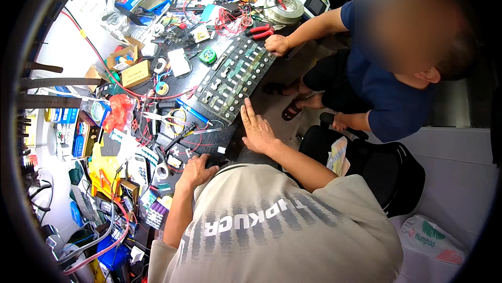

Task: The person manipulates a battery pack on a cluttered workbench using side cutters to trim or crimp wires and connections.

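Note:
A dark board point(230, 79) with rows of small metal pieces lies on the black desk point(222, 142) at its right edge. My right hand point(256, 129) has its first two fingers stretched out at the board's lower right edge; whether they touch it is hard to tell. My left hand point(198, 170) rests at the desk's near edge with fingers loosely apart, holding nothing visible, beside a white tape roll point(161, 171) and small parts. A blue pen-like tool point(193, 112), scissors point(157, 117) and thin red wires lie left of the board.
A co-worker point(387, 89) stands at the right, one hand point(277, 45) at the board's top corner, the other near a black chair point(392, 173). Red-handled pliers point(260, 32), a green tape measure point(207, 54), cable spools point(280, 6), boxes point(136, 74) and tangled wires crowd the desk.

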A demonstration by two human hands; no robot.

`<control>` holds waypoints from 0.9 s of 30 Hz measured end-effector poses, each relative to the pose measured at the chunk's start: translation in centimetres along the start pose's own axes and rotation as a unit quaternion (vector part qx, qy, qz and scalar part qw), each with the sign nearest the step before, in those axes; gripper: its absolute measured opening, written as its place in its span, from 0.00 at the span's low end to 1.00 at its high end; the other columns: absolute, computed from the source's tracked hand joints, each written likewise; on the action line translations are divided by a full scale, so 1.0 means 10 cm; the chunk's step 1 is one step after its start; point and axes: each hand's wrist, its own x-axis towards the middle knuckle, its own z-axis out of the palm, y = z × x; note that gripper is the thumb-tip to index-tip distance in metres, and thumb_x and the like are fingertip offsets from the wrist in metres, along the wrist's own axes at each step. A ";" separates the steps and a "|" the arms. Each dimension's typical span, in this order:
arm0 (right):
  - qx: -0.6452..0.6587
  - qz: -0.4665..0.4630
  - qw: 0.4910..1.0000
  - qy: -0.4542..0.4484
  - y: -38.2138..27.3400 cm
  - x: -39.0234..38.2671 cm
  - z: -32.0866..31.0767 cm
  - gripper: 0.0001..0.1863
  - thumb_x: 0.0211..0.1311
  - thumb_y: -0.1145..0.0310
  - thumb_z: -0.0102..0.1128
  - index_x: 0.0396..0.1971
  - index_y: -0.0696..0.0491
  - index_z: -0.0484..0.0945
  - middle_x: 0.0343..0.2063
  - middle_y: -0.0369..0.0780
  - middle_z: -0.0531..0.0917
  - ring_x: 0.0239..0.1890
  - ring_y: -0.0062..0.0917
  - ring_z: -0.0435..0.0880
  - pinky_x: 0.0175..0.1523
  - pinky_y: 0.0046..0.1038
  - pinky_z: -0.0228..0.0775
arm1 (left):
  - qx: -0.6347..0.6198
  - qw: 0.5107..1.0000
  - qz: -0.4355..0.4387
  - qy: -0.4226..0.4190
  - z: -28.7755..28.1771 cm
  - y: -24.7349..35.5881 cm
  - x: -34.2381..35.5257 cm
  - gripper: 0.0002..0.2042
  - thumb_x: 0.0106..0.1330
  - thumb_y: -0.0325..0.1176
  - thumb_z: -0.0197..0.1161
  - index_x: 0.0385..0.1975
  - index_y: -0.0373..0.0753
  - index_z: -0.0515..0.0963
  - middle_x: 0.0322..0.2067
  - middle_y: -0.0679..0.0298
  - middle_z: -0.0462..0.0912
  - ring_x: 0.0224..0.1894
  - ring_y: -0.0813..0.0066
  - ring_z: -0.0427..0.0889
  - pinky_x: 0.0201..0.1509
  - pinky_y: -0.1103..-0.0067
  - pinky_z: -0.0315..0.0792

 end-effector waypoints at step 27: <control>0.008 -0.007 1.000 0.022 0.00 -0.01 0.01 0.67 0.54 0.64 0.78 0.86 0.61 0.38 0.87 0.53 0.29 0.55 0.49 0.79 0.60 0.48 0.79 | 0.017 0.999 0.030 0.020 0.10 -0.08 0.06 0.36 0.66 0.58 0.71 0.65 0.34 0.80 0.55 0.33 0.83 0.60 0.33 0.83 0.67 0.53 0.77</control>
